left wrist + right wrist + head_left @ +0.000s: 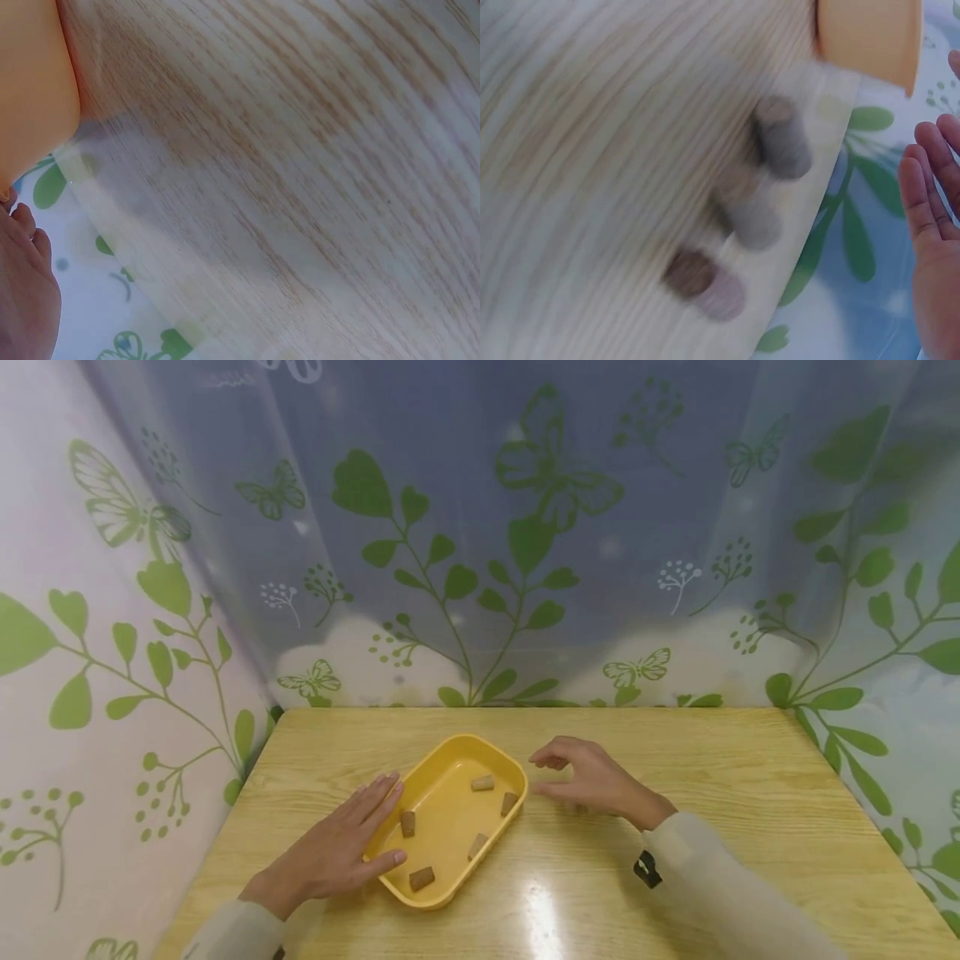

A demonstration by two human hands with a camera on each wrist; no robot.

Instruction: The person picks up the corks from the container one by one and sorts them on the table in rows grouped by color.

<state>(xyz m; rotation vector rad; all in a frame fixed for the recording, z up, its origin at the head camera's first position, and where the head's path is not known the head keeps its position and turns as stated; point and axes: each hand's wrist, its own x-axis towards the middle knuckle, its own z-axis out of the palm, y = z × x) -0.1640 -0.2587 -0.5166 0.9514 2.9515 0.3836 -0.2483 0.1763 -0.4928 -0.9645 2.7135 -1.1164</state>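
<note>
A yellow tray (442,818) stands at an angle on the table with several brown corks (422,879) scattered in it. My left hand (337,843) rests on its left rim, fingers stretched along the edge and thumb reaching over the inside. Just off the tray's right side is my right hand (588,781), its fingers loosely bent with nothing held between them. The right wrist view has three corks (748,210) in a row on the tabletop, below that hand; the hand mostly covers them in the head view. The tray's outer wall (34,82) fills the left wrist view's upper left corner.
The light wooden table (720,777) ends at a curtain (465,568) printed with leaves and butterflies. Patterned cloth also hangs at the left and right sides. A black strap (647,868) sits at the right wrist.
</note>
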